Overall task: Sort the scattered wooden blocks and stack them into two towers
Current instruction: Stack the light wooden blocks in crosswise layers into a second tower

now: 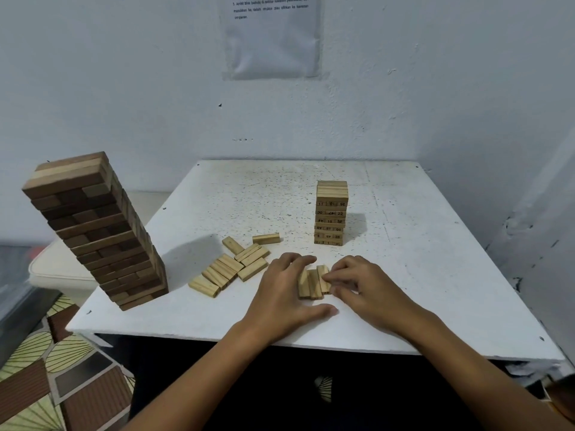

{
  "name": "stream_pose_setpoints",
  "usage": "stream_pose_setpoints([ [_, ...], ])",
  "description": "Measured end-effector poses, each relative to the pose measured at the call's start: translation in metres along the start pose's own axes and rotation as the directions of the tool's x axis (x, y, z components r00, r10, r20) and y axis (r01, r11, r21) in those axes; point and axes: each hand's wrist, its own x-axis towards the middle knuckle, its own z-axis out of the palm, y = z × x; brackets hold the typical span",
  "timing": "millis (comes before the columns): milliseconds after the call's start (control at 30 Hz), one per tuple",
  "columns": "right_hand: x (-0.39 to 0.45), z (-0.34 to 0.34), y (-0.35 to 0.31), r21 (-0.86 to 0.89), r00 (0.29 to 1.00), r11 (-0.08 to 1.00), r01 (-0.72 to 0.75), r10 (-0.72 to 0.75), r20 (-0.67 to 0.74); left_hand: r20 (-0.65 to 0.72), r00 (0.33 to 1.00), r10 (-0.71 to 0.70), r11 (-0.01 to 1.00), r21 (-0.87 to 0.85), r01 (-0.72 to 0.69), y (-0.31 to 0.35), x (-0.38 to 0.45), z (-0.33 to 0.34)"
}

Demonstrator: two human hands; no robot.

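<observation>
Head view: white table (404, 275) pushed into a corner of white walls, sheet of printed paper (270, 42) stuck on the back wall.

Left hand (280, 293) and right hand (367, 290) both near the front centre of the table, closing in on a row of three small light blocks (312, 283) lying flat side by side. Left hand: fingers curve over the left side of the row, thumb stretched out along the table in front. Right hand: fingertips pinch the right-most block of the row. So both hands are grasping the three-block group between them, nothing released. Blocks sit on the table surface, not lifted as far as I can tell.

Tall dark-wood tower (96, 231) stands at the left front corner of the table, many layers, looks tilted in the wide-angle lens. Small light tower (331, 213) stands further back, right of centre, numbers printed on block ends, well apart from the hands.

Loose light blocks (230, 265) lie scattered between the two towers, left of the left hand: several packed side by side in a diagonal run, a few crossed on top, one single block (266, 238) lying alone behind them.

Patterned floor mat (46, 368) visible below the table at left.
</observation>
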Motion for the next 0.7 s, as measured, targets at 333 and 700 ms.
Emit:
stream_pose_setpoints([
  [333, -0.003, -0.001, -0.004, 0.003, 0.999, 1.000, -0.013, 0.013, -0.034, 0.024, 0.999, -0.034, 0.994, -0.105, 0.036, 0.006, 0.003, 0.006],
  [700, -0.007, 0.008, -0.013, 0.004, 0.993, 0.999, -0.051, 0.051, -0.108, 0.237, 0.969, 0.075, 0.991, -0.128, -0.046, 0.005, 0.019, -0.013],
])
